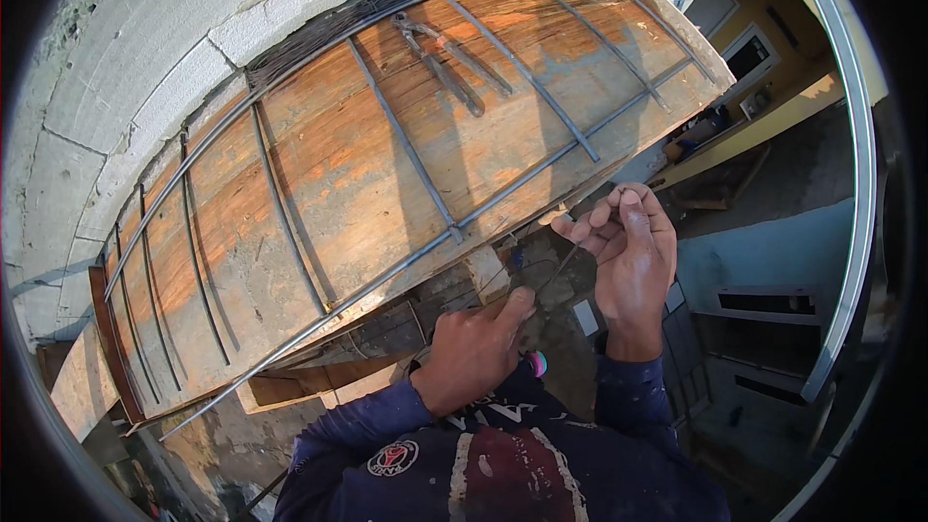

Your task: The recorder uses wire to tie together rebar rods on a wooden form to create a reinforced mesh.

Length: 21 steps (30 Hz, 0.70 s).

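Evidently, both of the person's hands are working ahead of the chest, off the near edge of the board. The left hand [474, 343] is closed, thumb laid over curled fingers. The right hand [633, 261] is raised, with thumb and forefinger pinched together and the other fingers half curled; what lies in the pinch is too small to confirm. A thin wire [556, 273] is located in the gap between the hands, running slantwise from below the right fingers toward the left thumb; its ends cannot be made out.

In this inspector's judgement, the wire is best handled with the left hand steady, the right pinch close to the strand's tip, and a gentle pull to avoid kinks. Sharp ends should point away from the bare fingers.

Beyond the hands, steel bars [404, 140] form an open grid over the wooden board [348, 193]. Pincers [448, 79] lie on the board between two cross bars, handles toward the person. Farther off, a bundle of dark wires [367, 12] lies along the far edge, against a pale block wall [164, 68].
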Available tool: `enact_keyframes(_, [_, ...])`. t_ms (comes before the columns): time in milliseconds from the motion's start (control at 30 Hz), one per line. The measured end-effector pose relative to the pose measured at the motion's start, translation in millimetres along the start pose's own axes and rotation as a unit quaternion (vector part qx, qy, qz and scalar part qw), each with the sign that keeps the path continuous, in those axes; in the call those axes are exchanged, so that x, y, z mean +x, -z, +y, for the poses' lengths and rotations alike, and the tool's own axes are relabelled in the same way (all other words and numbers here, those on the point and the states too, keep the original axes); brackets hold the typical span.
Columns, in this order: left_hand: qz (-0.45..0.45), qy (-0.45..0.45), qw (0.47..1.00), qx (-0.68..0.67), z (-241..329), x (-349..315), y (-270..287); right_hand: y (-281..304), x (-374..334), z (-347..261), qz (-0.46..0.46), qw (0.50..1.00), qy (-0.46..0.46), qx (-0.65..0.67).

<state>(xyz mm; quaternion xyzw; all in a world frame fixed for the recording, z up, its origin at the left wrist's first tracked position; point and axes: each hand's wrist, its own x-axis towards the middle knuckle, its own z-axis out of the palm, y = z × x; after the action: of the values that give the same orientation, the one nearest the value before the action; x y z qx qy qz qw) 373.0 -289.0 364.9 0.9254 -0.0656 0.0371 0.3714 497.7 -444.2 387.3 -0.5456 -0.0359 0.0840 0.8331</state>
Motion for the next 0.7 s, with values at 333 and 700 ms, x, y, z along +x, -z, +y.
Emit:
enact_keyframes(333, [0.341, -0.167, 0.924, -0.043, -20.6, -42.2, 70.5, 89.5, 83.3, -35.3, -0.006, 0.986, 0.084, -0.143])
enact_keyframes(700, [0.782, 0.382, 0.486, 0.078, -126.4, -267.1, 133.0, 85.7, 178.0, -17.7, -0.031, 0.937, 0.028, -0.346])
